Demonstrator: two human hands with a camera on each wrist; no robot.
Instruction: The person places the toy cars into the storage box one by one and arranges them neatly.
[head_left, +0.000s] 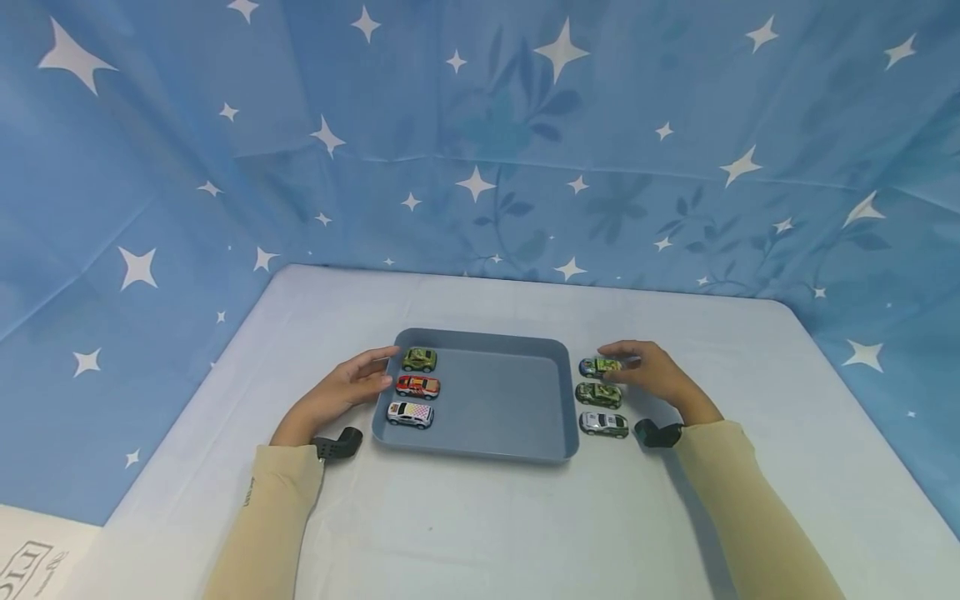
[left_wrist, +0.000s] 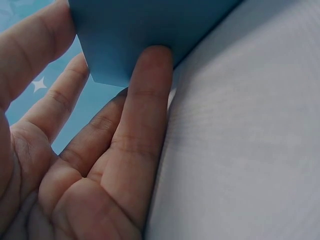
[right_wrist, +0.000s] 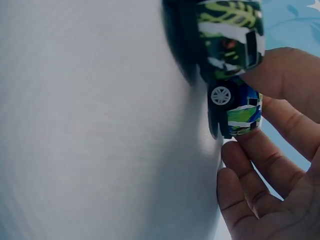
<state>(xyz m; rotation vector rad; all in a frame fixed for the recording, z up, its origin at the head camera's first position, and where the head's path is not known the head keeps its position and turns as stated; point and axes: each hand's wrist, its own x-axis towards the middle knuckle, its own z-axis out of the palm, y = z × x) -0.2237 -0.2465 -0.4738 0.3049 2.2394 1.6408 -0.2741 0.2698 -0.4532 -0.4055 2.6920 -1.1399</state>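
Note:
A shallow blue-grey tray lies on the table. My left hand rests at its left side with fingers fairly straight; in the left wrist view, fingertips touch the tray's outer wall. Beyond the tray's right side, my right hand holds the farthest toy car, blue and green, between thumb and fingers. The right wrist view shows that car's wheel and side, partly behind a green camouflage toy car and the thumb.
Inside the tray, along its left wall, a green toy car, a red one and a white one form a column. Right of the tray stand the camouflage car and a silver one. A starry blue curtain hangs behind the table.

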